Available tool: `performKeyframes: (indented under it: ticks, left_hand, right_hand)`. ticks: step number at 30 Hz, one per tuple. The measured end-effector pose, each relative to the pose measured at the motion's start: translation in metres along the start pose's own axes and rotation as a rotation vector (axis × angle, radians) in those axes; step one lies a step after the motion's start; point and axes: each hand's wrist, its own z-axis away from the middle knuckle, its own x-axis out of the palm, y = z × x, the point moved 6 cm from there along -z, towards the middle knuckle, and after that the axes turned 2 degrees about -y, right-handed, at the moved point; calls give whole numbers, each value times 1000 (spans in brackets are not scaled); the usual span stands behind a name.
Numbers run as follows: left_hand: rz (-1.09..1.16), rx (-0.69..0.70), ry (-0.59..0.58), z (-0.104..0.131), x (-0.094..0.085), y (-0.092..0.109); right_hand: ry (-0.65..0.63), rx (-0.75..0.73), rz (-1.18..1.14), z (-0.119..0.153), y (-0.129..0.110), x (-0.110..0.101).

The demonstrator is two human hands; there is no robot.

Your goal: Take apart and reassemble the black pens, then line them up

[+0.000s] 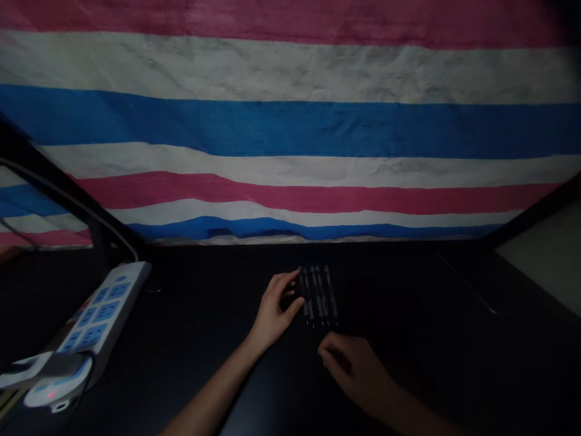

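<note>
Several dark pens (320, 297) lie side by side in a row on the black table (195, 339), their pale tips towards me. At the left side of the row is my left hand (272, 312), its thumb and fingers apart. Its index fingertip touches or nearly touches the far end of the leftmost pen, and the thumb is close to that pen's lower part. My right hand (356, 369) is just below the pen tips, with its fingers curled in and the thumb near them. Whether anything is inside those fingers is hidden in the dim light.
On the left lies a white power strip (129, 290) with blue sockets, a plugged-in adapter (63, 366) and cables. A striped red, white and blue sheet (290, 127) hangs behind the table. A dark flat shape with a rounded edge (494, 312) is at the right.
</note>
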Motion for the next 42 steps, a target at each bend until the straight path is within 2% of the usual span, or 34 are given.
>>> performKeyframes:
  ticks: [3,6,9,17,26,36,39,42]
  left_hand:
    - [-159,101,-178,3,5,10]
    - [-300,199,-317,7,10,17]
    - [-385,263,-375,11,17,19]
    - [-446,305,-414,11,25,26]
    - [-517,289,-364,12,24,22]
    - [-527,317,-338,13,24,23]
    - [-521,312,-342,14,23,24]
    - [-506,291,-314,13,21,26]
  right_hand:
    - [103,-224,254,-3,-7,-10]
    - [166,-496,520,-2,-13,-10]
    - [200,-590,683,-4,-9,-6]
    - [262,-584,687,-11,-3,-5]
    - [277,-587,722,-15,-6,-12]
    - [280,-616,653,-13,-8,-15]
    - [322,-580,571,-11,-10,-22]
    - [410,-515,366,-9,-8,-34]
